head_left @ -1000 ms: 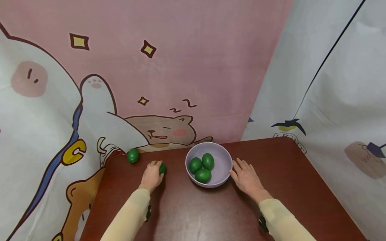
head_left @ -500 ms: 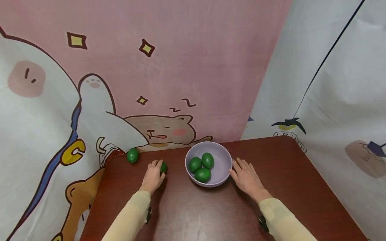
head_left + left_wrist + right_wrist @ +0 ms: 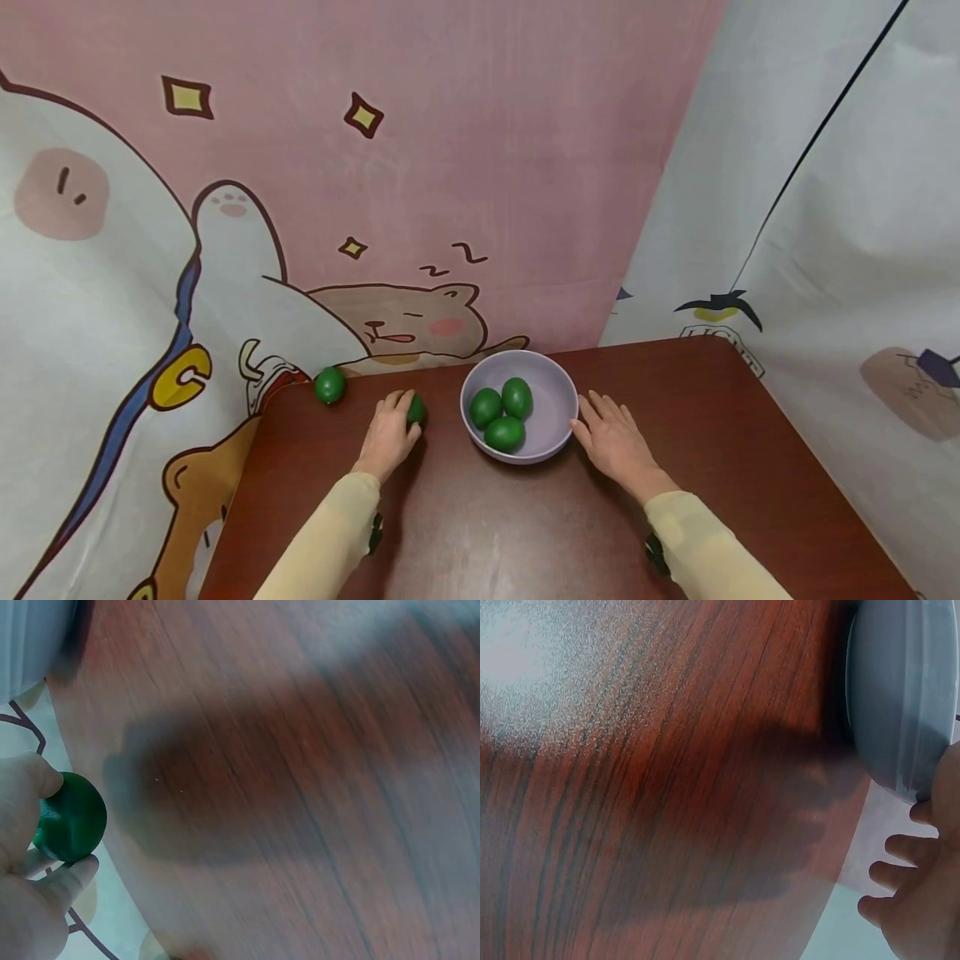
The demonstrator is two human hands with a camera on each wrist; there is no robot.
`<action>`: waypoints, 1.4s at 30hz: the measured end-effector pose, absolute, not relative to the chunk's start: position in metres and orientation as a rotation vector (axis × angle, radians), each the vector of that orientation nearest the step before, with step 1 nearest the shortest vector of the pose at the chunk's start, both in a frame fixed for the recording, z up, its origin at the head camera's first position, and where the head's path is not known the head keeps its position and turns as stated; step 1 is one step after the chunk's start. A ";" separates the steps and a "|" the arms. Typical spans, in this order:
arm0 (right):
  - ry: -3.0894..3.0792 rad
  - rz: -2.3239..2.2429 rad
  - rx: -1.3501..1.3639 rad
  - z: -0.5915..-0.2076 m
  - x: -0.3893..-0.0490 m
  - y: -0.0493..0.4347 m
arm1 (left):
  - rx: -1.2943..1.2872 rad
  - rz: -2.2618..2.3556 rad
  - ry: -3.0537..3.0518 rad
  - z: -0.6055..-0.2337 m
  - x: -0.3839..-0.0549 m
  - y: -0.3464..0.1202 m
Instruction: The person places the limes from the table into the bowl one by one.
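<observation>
My left hand (image 3: 386, 435) pinches a green lime (image 3: 416, 409) between thumb and fingers, left of the bowl. In the left wrist view the same lime (image 3: 75, 817) shows its smooth round side, and a hand's shadow falls on the table. A light purple bowl (image 3: 557, 412) holds several limes, grouped at its left side. Against the bowl's right rim rests my right hand (image 3: 618, 446), its fingers extended. From the right wrist the bowl's outer wall (image 3: 900, 697) is visible beside the right hand's fingers (image 3: 892, 877). Another lime (image 3: 330, 385) lies at the table's far left corner.
The reddish-brown wooden table (image 3: 487, 533) carries the bowl and the limes. Directly behind its far edge hangs a pink and white cartoon cloth (image 3: 465, 167). A pale cloth (image 3: 840, 250) hangs along the right side.
My left hand has shifted slightly right with the lime, closer to the bowl. The right hand stays at the bowl's rim, and the bowl has not moved.
</observation>
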State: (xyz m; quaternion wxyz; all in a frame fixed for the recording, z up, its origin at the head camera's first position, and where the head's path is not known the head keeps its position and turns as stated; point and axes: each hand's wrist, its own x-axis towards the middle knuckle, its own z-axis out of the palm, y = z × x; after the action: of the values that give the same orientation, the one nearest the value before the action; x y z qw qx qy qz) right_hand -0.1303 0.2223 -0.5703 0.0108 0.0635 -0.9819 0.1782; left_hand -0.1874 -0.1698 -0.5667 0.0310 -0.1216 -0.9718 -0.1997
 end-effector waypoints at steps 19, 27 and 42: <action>-3.067 0.545 0.211 -0.568 -0.130 0.222 | -0.372 -0.728 -2.872 -0.556 -0.189 -0.155; -3.063 0.537 0.213 -0.569 -0.130 0.222 | -0.369 -0.737 -2.817 -0.548 -0.189 -0.152; -3.082 0.539 0.208 -0.570 -0.130 0.222 | -0.360 -0.777 -2.779 -0.528 -0.184 -0.135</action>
State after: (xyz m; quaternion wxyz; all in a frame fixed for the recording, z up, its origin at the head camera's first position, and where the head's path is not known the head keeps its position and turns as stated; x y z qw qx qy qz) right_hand -0.1302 0.2221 -0.5702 0.0031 0.0663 -0.9829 0.1718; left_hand -0.1844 -0.1355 -0.5282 0.1164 -0.1229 -0.9491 -0.2654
